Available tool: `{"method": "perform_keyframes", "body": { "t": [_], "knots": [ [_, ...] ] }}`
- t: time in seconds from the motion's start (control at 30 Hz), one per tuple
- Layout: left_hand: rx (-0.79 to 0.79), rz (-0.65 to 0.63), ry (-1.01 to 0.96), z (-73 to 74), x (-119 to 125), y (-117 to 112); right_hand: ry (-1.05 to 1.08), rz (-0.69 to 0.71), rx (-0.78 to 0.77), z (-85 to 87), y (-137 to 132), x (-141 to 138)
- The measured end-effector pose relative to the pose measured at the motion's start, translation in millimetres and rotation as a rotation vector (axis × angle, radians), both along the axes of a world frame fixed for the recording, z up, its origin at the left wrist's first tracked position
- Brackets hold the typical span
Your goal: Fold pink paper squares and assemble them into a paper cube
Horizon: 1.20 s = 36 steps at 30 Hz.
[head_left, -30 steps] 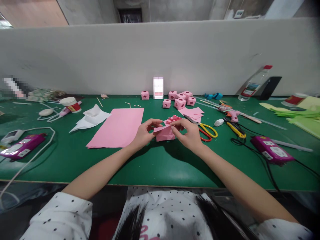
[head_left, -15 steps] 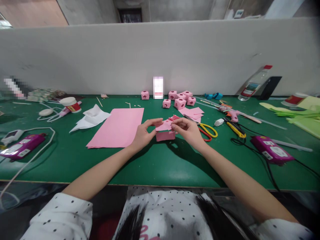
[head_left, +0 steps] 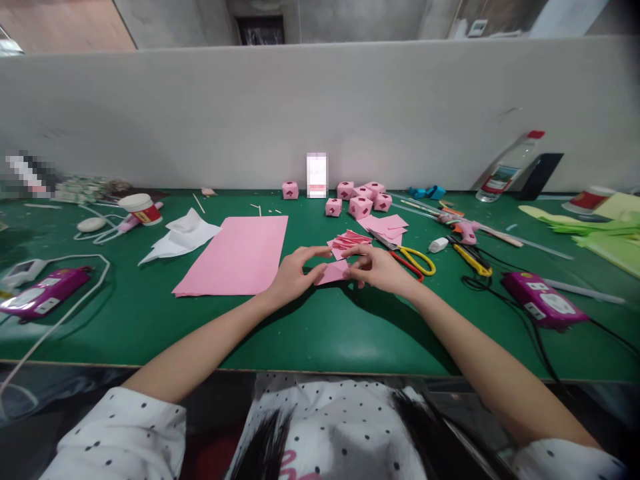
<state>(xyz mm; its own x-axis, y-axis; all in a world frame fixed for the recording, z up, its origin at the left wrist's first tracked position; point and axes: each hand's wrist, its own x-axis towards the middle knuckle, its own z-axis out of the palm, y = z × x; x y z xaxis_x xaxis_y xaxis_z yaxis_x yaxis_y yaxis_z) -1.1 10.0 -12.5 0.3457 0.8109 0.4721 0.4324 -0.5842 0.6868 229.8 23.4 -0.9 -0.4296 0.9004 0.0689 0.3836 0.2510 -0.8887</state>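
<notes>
While the left hand [head_left: 297, 273] pinches one end of the pink paper piece [head_left: 334, 272], the right hand [head_left: 384, 268] pinches the other — long axis crosswise between them, neither nearer, over the surface [head_left: 325, 340].

A clear bottle [head_left: 503, 179] sits beside a black slab [head_left: 541, 177], green sheets [head_left: 610, 252] lie far right, and on the left are a paper cup [head_left: 141, 209], a creased white sheet [head_left: 181, 240] and a purple device [head_left: 63, 288].
</notes>
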Motion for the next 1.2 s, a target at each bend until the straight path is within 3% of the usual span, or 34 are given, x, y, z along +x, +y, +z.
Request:
{"method": "perform_keyframes", "body": {
  "t": [0.17, 0.37, 0.53, 0.77, 1.2],
  "knots": [
    [0.070, -0.039, 0.107, -3.0, -0.2, 2.2, -0.164, -0.012, 0.112, 0.0, 1.1, 2.1],
    [0.116, -0.036, 0.120, -4.8, 0.0, 3.0, -0.419, -0.398, 0.506, -1.0, 22.0, 20.1],
    [0.120, -0.032, 0.107, -3.1, 1.2, 2.3, -0.562, -0.459, 0.679, -18.0, 45.7, 37.9],
    [0.131, -0.028, 0.117, -2.4, 0.3, 3.0, -0.674, -0.398, 0.632, -33.1, 60.9, 42.0],
    [0.134, -0.027, 0.114, -3.5, 0.1, 4.3, -0.717, -0.373, 0.614, -34.3, 63.7, 42.8]
  ]
}}
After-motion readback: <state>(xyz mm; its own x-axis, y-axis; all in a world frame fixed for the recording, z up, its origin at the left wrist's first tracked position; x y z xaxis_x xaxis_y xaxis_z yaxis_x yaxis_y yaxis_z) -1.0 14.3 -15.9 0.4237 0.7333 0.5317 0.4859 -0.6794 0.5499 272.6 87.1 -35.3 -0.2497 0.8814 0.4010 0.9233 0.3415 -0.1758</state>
